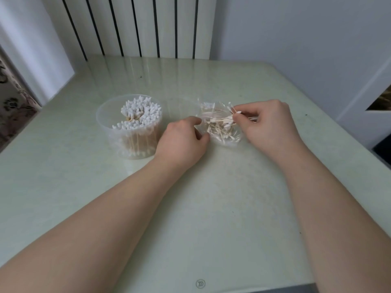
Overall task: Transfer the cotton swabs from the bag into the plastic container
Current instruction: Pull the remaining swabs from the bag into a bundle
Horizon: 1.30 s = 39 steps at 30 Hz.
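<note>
A clear round plastic container [105, 121] stands on the table at centre left, packed with upright cotton swabs [139, 115], white tips up. To its right lies a clear plastic bag [230, 142] holding several loose wooden-stick swabs [220, 130]. My left hand [182, 140] pinches the bag's left edge between thumb and fingers. My right hand [270, 123] is at the bag's right side, fingertips closed on a small bunch of swabs [227, 118] that stick out to the left.
The pale green glossy table [190, 218] reaches the bottom of the view. A white radiator [139, 26] stands behind its far edge. A patterned curtain [12, 106] hangs at the left, and white furniture [368, 115] stands at the right.
</note>
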{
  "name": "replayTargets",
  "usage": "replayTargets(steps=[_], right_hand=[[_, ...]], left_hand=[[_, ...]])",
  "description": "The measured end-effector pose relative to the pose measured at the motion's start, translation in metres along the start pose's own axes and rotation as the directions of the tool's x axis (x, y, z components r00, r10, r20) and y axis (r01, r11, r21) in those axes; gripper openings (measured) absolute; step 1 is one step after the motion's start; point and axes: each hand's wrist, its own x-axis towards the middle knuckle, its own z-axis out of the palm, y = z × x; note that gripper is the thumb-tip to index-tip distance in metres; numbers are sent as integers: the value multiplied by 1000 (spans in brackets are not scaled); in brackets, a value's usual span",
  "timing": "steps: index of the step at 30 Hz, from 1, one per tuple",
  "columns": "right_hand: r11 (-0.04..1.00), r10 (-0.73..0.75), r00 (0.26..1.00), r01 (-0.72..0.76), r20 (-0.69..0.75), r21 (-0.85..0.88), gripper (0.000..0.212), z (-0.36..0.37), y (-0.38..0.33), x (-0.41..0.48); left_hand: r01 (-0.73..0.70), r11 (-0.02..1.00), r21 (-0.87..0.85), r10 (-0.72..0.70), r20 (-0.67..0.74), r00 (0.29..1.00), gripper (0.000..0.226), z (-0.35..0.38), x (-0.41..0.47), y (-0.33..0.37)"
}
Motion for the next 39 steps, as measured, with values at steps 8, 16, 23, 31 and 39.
replayTargets(steps=[8,16,23,31,39], right_hand=[[882,227,974,-215,21,419,14,3,-2,3],[505,312,918,-378,245,776,11,10,-12,2],[533,227,903,-430,366,729,8,24,-16,-4],[691,191,913,-386,361,611,10,22,-13,-5],[617,311,920,-387,239,685,11,12,-7,2]], left_hand=[[-31,986,-166,23,-48,999,45,-6,-4,0],[-93,917,-388,75,-61,995,38,-5,-7,4],[156,608,-778,-22,180,983,39,-5,-9,23],[276,392,-878,-184,219,958,39,-6,-2,17],[227,331,-916,-271,139,953,35,-7,-2,20]])
